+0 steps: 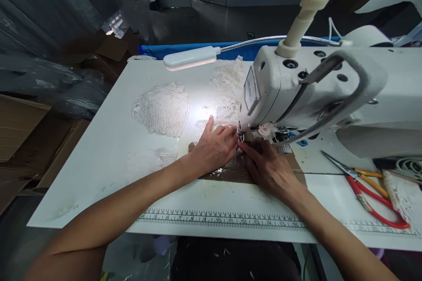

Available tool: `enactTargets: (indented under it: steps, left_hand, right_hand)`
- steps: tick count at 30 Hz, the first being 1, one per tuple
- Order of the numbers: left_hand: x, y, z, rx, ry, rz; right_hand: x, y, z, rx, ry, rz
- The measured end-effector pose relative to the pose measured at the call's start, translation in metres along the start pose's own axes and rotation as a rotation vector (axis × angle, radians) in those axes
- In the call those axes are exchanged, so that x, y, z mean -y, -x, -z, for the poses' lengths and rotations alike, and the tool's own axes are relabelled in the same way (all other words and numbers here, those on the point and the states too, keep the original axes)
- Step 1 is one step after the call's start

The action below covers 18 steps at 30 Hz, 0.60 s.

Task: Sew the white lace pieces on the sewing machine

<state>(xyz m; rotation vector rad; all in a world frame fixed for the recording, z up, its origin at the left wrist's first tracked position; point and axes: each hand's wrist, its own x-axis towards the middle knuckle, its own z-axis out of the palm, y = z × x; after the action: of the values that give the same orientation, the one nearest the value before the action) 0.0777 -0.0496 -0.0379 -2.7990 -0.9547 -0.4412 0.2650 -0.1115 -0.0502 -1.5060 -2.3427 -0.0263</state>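
My left hand (216,145) lies palm down beside the needle area of a white sewing machine (263,83), thumb spread and fingers flat on white lace. My right hand (272,167) is at the front of the presser foot (245,137), one fingertip close to it and the other fingers curled. A bit of white lace fabric (239,151) shows between the hands; most of it is hidden. Beneath both hands is a shiny brown-covered plate (227,173). More white lace pieces (227,83) lie behind my left hand, and a lace stack (163,109) sits to its left.
A lamp (191,58) on a bendable neck lights the lace. Red-handled scissors (379,202) and an orange-handled tool (369,175) lie at right. A printed ruler (224,219) runs along the front table edge. Cardboard boxes (26,140) stand at left.
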Motion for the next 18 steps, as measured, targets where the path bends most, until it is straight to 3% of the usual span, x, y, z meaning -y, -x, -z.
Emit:
enactTargets:
  steps: [6, 11, 18]
  left_hand:
    - [-0.007, -0.002, -0.001, -0.014, -0.038, 0.064]
    - [-0.004, 0.000, 0.004, -0.054, -0.022, 0.106]
    - [0.016, 0.001, 0.021, -0.143, 0.085, -0.008]
  right_hand:
    - [-0.009, 0.001, 0.003, -0.032, -0.149, -0.010]
    - [-0.028, 0.006, 0.011, -0.194, -0.278, -0.216]
    - [-0.027, 0.007, 0.007, -0.187, -0.335, -0.290]
